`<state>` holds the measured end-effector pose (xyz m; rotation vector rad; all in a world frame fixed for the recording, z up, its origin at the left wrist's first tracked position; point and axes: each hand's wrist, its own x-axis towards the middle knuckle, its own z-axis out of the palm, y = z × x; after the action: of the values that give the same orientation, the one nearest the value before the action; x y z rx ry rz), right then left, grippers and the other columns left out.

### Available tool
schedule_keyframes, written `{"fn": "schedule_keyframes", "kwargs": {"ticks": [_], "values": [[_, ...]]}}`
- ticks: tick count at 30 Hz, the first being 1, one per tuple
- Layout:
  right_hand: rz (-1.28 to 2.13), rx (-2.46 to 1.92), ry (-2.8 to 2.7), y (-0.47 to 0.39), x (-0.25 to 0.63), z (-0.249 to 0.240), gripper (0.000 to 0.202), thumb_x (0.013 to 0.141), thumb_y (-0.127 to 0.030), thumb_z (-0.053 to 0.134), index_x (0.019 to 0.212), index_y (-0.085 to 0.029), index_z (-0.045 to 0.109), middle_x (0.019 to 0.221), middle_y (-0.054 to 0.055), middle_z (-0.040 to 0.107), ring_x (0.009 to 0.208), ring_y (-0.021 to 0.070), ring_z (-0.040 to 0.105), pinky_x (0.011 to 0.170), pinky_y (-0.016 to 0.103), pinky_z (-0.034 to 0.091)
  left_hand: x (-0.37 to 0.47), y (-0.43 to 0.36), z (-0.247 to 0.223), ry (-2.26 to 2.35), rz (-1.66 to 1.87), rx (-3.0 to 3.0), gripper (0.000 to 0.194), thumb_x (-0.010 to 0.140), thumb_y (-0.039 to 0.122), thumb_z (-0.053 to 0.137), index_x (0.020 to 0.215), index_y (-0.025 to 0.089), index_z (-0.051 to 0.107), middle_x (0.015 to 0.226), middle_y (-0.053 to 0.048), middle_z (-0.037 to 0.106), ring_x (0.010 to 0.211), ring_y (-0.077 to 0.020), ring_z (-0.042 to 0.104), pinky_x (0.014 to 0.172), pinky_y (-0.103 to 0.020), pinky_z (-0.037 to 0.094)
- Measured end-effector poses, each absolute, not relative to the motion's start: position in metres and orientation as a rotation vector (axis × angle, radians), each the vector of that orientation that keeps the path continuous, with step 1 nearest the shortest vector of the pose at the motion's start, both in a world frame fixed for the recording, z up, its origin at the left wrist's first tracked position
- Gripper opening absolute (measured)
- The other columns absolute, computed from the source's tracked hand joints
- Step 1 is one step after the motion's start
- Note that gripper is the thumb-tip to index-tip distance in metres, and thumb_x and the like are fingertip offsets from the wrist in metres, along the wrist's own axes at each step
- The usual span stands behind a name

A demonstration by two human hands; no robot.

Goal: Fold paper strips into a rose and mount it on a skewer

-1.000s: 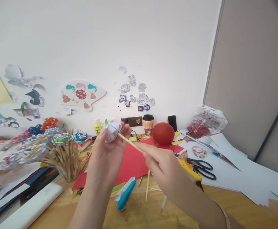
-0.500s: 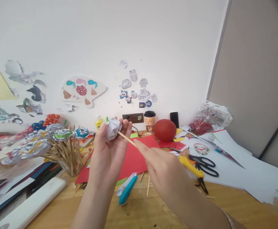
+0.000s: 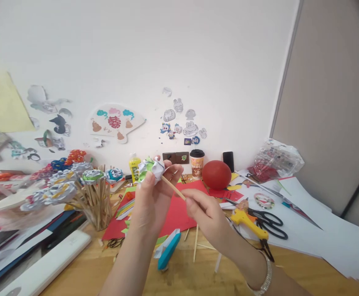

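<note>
A white and green paper flower on a thin wooden stick is held up over the table. My left hand is closed around the flower head, thumb in front and fingers behind. Lower on the stick, my right hand pinches it between thumb and fingers, a bracelet at the wrist. Beneath my hands lie a red paper sheet and a blue tool resting by a folded white paper strip.
At left, finished paper flowers stand in a container beside a long white device. Behind are a yellow glue bottle, a paper cup and a red ball. To the right lie a yellow glue gun, black scissors and white paper.
The flower has turned, so more green shows. My right hand has gone from extended fingers along the stick to a pinch on it. The view has shifted slightly left and up.
</note>
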<state>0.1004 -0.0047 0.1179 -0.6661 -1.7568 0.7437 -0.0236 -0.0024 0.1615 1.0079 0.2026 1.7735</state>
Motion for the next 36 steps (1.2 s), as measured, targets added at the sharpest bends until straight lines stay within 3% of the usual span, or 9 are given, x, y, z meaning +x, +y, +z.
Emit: {"fn": "schedule_keyframes", "kwargs": {"ticks": [6,13,19,31,36], "values": [[0.961,-0.594,-1.781,-0.004,0.101,0.110,0.029,0.092,-0.036,0.038,0.095,-0.017,0.060,0.056,-0.005,0.036,0.051,0.0092,0.035,0.046,0.021,0.031,-0.028,-0.003,0.160,0.181,1.734,1.133,0.028,0.064,0.035,0.075,0.085,0.021,0.064,0.078,0.002,0.058,0.072,-0.0120,0.058,0.083,-0.028,0.049],[0.978,-0.569,-1.832,-0.001,0.102,0.108,0.028,0.092,-0.033,0.038,0.093,-0.017,0.060,0.056,-0.005,0.037,0.051,0.0089,0.035,0.048,0.021,0.030,-0.028,-0.007,0.161,0.147,1.688,1.189,0.022,0.068,0.033,0.073,0.084,0.021,0.064,0.077,0.003,0.057,0.070,-0.0107,0.055,0.081,-0.026,0.048],[0.906,-0.536,-1.875,0.009,0.107,0.105,0.027,0.092,-0.033,0.039,0.100,-0.017,0.060,0.059,-0.004,0.040,0.052,0.0092,0.038,0.050,0.022,0.032,-0.028,-0.010,0.164,0.224,1.715,1.253,0.020,0.066,0.031,0.073,0.080,0.020,0.065,0.077,0.001,0.057,0.069,-0.0121,0.054,0.077,-0.028,0.048],[0.909,-0.519,-1.853,0.016,0.107,0.101,0.029,0.093,-0.036,0.038,0.094,-0.016,0.059,0.059,-0.005,0.039,0.051,0.0083,0.036,0.049,0.021,0.030,-0.026,-0.012,0.166,0.314,1.842,1.186,0.021,0.063,0.029,0.075,0.078,0.017,0.065,0.076,0.000,0.060,0.070,-0.0135,0.058,0.079,-0.030,0.049],[0.961,-0.513,-1.854,0.020,0.106,0.098,0.031,0.093,-0.041,0.037,0.090,-0.017,0.057,0.058,-0.005,0.040,0.051,0.0087,0.036,0.050,0.022,0.030,-0.024,-0.012,0.165,0.372,1.835,1.292,0.024,0.064,0.031,0.073,0.081,0.018,0.063,0.074,-0.001,0.062,0.075,-0.0189,0.061,0.079,-0.034,0.047]]}}
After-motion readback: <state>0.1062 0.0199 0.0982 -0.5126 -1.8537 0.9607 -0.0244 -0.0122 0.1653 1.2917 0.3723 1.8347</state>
